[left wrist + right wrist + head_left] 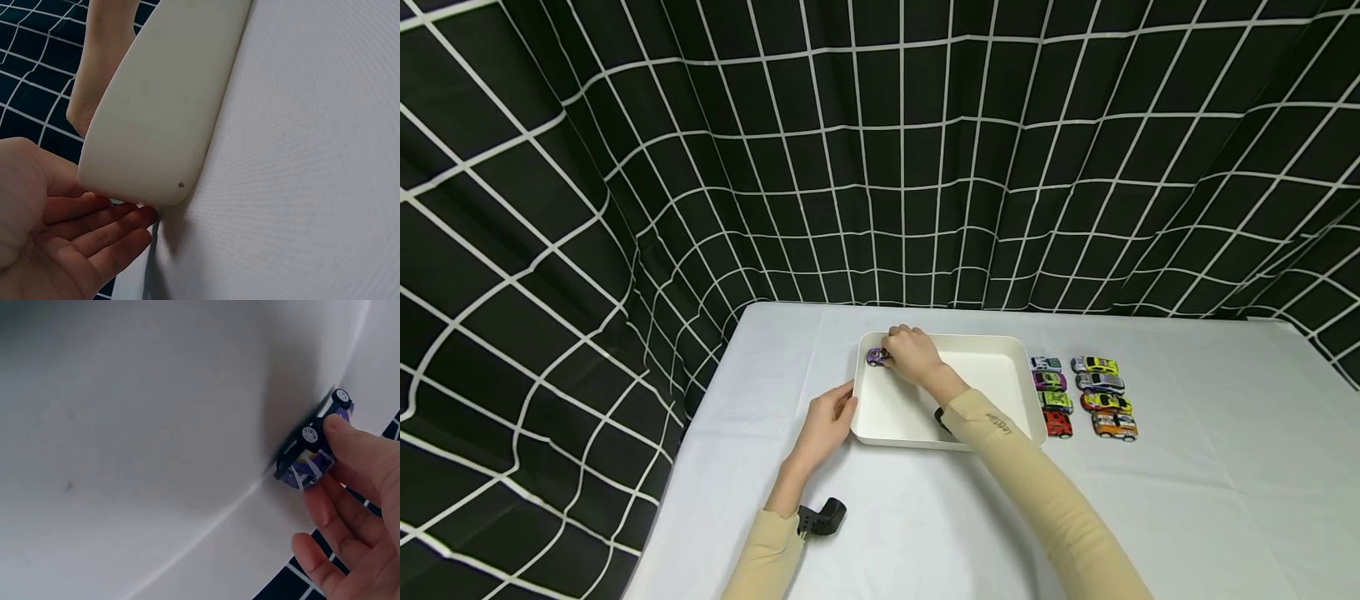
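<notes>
A shallow white tray (985, 379) lies on the cloth-covered table. Over its far left corner, my right hand (913, 357) pinches a purple toy car (309, 447) between thumb and fingers. The car is tilted, close to the tray's floor and wall in the right wrist view, with two dark wheels showing. At the tray's left side, my left hand (827, 422) has its fingertips against the outer wall. In the left wrist view those fingers (112, 234) are fairly straight and lie along the tray's end.
Right of the tray, several toy cars stand in two columns; a red car (1057, 424) is nearest in one, an orange one (1115, 426) in the other. A black curtain (925, 167) with white grid lines hangs behind the white table (1210, 500).
</notes>
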{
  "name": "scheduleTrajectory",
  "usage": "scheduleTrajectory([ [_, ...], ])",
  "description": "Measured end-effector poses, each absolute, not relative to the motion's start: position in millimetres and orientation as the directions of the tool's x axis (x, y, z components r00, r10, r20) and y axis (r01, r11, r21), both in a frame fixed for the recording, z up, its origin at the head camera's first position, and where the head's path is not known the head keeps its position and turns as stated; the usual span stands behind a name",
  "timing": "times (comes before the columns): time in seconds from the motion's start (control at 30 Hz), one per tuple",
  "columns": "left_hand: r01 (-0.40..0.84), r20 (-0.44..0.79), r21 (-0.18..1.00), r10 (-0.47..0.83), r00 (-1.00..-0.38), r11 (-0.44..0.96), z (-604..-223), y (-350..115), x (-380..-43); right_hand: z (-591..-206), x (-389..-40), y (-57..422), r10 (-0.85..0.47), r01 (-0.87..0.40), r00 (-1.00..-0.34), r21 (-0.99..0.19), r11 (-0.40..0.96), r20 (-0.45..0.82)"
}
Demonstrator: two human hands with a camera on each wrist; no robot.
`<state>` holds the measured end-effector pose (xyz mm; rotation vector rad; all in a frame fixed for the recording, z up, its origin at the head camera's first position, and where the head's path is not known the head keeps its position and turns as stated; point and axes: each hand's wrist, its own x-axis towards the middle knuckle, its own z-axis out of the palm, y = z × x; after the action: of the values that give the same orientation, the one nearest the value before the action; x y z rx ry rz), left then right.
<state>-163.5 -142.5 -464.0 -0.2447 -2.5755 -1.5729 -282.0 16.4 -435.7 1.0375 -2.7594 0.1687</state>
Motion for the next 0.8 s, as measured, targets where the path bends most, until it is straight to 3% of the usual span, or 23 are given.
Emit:
scheduleTrajectory([
  [0.8, 0.19, 0.173, 0.873, 0.079, -0.982, 0.45, -465.1, -142.4, -164.7, -433.2, -278.4, 17.1, -0.62, -0.643, -0.74, -0.003, 0.766, 0.262],
])
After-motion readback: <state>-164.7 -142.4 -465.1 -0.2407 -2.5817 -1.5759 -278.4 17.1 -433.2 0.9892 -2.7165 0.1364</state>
